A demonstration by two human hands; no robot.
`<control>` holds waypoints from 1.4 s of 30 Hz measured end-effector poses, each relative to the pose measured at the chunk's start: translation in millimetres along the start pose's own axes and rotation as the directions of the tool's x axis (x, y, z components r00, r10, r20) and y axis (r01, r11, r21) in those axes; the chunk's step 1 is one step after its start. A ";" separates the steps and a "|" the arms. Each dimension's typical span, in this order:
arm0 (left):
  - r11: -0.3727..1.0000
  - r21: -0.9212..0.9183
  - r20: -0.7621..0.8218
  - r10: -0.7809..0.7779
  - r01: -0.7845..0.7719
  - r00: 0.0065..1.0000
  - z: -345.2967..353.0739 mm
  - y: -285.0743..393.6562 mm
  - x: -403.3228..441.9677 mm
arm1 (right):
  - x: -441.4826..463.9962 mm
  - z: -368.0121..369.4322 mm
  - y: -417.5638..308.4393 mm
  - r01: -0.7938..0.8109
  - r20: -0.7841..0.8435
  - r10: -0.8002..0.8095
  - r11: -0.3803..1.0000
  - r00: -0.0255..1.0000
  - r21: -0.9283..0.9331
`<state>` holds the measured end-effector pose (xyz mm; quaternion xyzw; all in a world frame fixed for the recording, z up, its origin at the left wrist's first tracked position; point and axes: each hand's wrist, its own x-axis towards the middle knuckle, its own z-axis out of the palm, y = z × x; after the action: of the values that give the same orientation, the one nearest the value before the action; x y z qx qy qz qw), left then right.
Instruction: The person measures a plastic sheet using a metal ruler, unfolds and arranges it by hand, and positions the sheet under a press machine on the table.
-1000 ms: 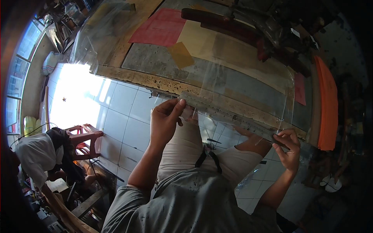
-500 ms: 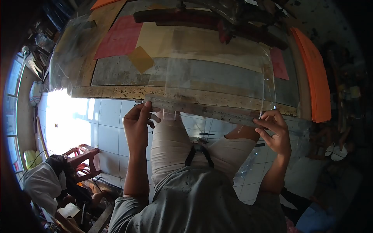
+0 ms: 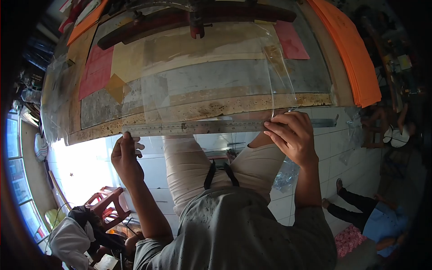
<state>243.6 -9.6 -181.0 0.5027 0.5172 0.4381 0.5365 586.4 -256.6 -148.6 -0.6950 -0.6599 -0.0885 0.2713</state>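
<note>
A long metal ruler (image 3: 213,128) lies nearly level across my front, just off the near edge of the table. My left hand (image 3: 128,157) is closed on its left end, thumb on top and the other fingers curled below. Further right, my right hand (image 3: 293,137) pinches the ruler between thumb and fingers, and the ruler's far end sticks out beyond it. A clear plastic sheet (image 3: 157,92) drapes over the table edge and meets the ruler; its glossy right edge runs down to my right hand. Whether my fingers also grip the plastic, I cannot tell.
A dark red metal bar (image 3: 234,14) with a clamp spans the worktable (image 3: 216,72). Orange sheets (image 3: 353,58) hang over its right side. A reddish stool (image 3: 105,207) stands lower left, near a seated person. Another person in blue (image 3: 382,222) is at lower right.
The view has turned and shifted, so the table sits differently. The ruler has gone from slanting to nearly level. My hands are further apart, the left one now further left and lower.
</note>
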 end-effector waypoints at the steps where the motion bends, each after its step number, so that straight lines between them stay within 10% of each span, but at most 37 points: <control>1: 1.000 0.014 0.004 0.006 -0.006 1.000 -0.9 0.0 -0.2 | -1.1 1.1 0.1 -0.001 -0.009 0.001 1.000 1.000 0.000; 17: 0.988 0.151 -0.073 0.029 -0.018 0.997 13.1 8.6 -7.2 | -22.8 28.5 -7.6 -0.131 -0.190 0.121 0.990 0.974 -0.041; 27: 0.986 0.166 -0.079 0.032 -0.019 0.996 11.7 4.5 -6.5 | -52.9 87.8 -47.3 -0.434 -0.528 0.488 0.870 0.695 0.233; 31: 0.986 0.159 -0.077 0.054 -0.041 0.996 12.6 3.2 -6.6 | -51.4 105.1 -65.0 -0.326 0.037 0.882 0.135 0.471 0.935; 35: 0.987 0.157 -0.073 0.048 -0.036 0.996 14.3 5.6 -6.7 | -38.0 106.9 -68.7 -0.291 0.107 0.769 0.107 0.631 0.951; 42: 0.989 0.140 -0.078 0.055 -0.043 0.995 11.9 3.5 -4.9 | -20.8 91.7 -60.9 -0.323 0.360 0.739 -0.202 0.569 0.925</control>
<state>255.2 -15.1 -177.4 0.5329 0.5551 0.4345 0.4680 503.7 -230.5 -219.5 -0.5228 -0.1132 0.3747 0.7573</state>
